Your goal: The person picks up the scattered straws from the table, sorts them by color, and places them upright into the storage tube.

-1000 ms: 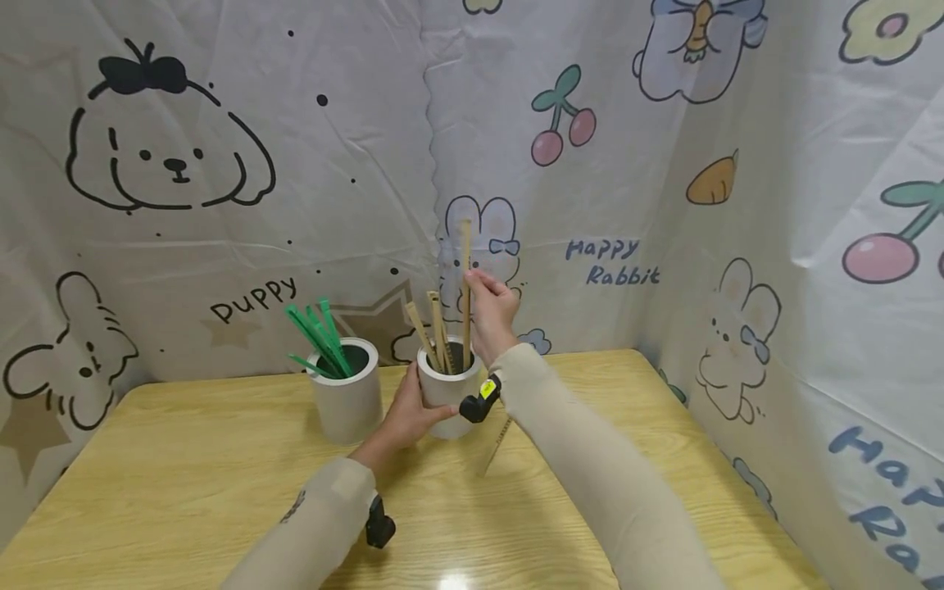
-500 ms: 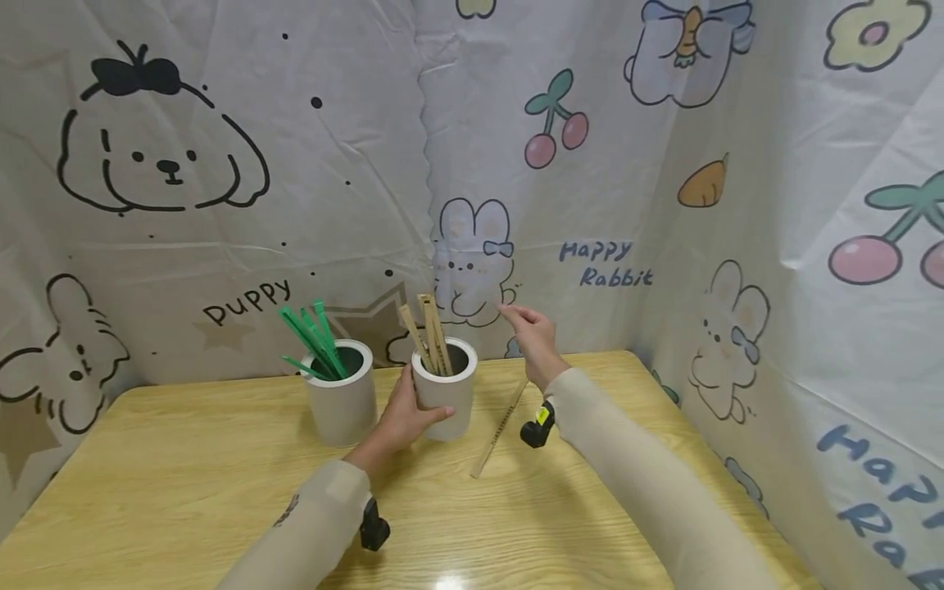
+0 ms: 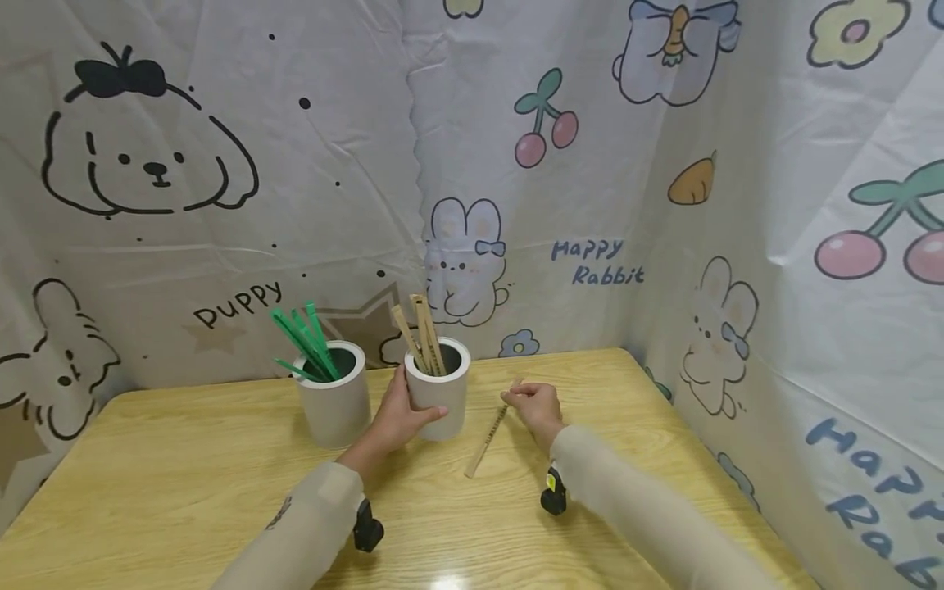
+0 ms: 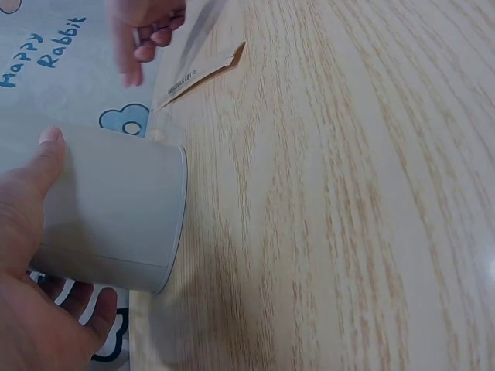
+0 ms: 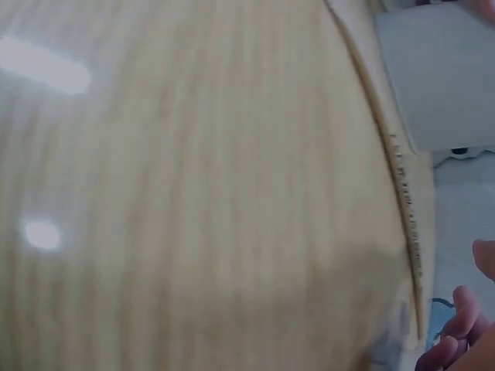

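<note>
My left hand (image 3: 392, 419) grips a white cylindrical pot (image 3: 452, 395), its thumb lying across the front. Several slim tan sticks (image 3: 424, 334) stand inside, leaning left. A tan strip with dark print (image 3: 483, 449) lies aslant on the table to the pot's right. Over the strip's far end is my right hand (image 3: 537, 410), thumb and fingers bent. In the left wrist view a small gap shows between the right hand (image 4: 147, 35) and the strip (image 4: 203, 79). The right wrist view also has the fingers (image 5: 462, 317) apart from the strip (image 5: 402, 182).
Left of the gripped pot stands a second white pot (image 3: 335, 416) with several green sticks (image 3: 313, 354). Both are near the back edge of the wood-grain table (image 3: 184, 483). A printed cloth (image 3: 354, 164) hangs behind and along the right side.
My right hand has let go of a tan stick in the pot, moved right and come down over the strip on the table. The left hand keeps its grip on the pot.
</note>
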`<move>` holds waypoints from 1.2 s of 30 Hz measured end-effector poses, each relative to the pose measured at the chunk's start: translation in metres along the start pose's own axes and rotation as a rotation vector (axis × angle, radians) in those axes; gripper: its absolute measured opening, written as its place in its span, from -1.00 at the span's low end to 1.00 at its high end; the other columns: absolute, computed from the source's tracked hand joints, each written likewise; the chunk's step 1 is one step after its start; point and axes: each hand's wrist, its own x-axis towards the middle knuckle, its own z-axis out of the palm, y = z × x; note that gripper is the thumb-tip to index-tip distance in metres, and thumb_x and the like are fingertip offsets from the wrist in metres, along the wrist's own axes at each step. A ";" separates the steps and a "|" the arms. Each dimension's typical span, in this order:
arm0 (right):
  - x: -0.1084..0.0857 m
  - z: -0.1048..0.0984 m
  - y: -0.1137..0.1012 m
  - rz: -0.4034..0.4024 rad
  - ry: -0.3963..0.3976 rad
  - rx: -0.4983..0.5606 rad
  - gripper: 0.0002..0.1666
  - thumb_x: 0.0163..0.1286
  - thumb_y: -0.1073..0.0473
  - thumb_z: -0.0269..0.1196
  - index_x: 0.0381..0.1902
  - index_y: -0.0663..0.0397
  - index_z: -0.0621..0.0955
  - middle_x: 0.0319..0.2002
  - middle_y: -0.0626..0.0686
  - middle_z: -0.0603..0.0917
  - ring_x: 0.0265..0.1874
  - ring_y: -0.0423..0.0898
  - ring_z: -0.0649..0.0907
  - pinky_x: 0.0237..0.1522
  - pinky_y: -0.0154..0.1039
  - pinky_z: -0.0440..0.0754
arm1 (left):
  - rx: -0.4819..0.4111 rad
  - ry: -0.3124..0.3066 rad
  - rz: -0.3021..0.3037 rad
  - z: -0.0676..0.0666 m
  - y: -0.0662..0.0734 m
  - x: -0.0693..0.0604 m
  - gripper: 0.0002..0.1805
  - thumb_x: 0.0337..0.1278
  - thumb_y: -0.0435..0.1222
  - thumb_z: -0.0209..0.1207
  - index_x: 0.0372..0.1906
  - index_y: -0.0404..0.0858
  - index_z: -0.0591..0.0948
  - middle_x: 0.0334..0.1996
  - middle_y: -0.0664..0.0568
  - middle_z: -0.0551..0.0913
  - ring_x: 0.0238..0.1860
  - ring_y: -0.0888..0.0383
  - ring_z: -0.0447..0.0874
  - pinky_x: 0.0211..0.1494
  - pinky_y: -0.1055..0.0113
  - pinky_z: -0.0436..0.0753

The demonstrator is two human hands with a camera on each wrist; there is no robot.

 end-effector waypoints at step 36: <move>-0.001 0.005 0.010 0.043 0.101 -0.298 -0.92 0.10 0.19 0.43 -0.41 0.07 0.78 -0.26 0.09 0.83 -0.13 0.11 0.71 0.32 0.15 0.27 | -0.022 -0.014 0.010 -0.001 -0.002 0.001 0.14 0.06 -0.31 0.48 0.58 -0.30 -0.05 0.51 -0.29 0.20 0.55 -0.27 0.16 0.60 -0.21 0.16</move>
